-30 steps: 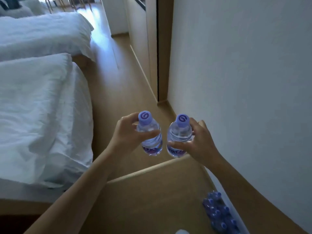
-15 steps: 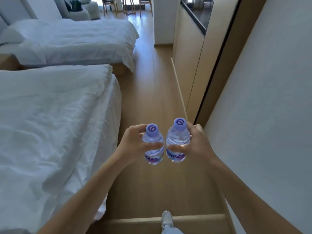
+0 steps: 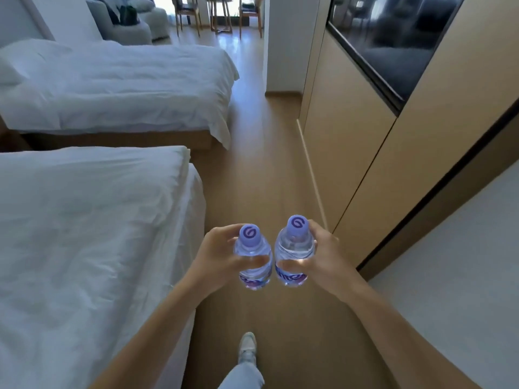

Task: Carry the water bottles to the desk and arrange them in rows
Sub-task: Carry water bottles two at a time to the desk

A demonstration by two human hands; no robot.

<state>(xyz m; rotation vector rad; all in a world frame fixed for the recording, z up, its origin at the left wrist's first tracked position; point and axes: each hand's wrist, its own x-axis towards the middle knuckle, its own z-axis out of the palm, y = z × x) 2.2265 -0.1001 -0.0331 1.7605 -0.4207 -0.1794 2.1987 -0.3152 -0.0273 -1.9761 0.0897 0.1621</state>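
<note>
I carry two small clear water bottles with purple caps, upright and side by side in front of my chest. My left hand [image 3: 219, 255] grips the left bottle [image 3: 252, 248] round its body, thumb across the front. My right hand [image 3: 323, 256] grips the right bottle [image 3: 293, 245] the same way. The two bottles almost touch. No desk is in view.
A wooden floor aisle [image 3: 266, 153] runs ahead between two white beds [image 3: 84, 234] on the left and a beige cabinet wall [image 3: 351, 153] with a dark screen [image 3: 393, 37] on the right. Chairs [image 3: 222, 12] and a sofa stand at the far end. My foot [image 3: 247, 346] steps forward below.
I have walked forward along the aisle; the wooden surface and the pack of bottles behind me dropped out of view. More of the room ahead shows. Both hands keep their grip.
</note>
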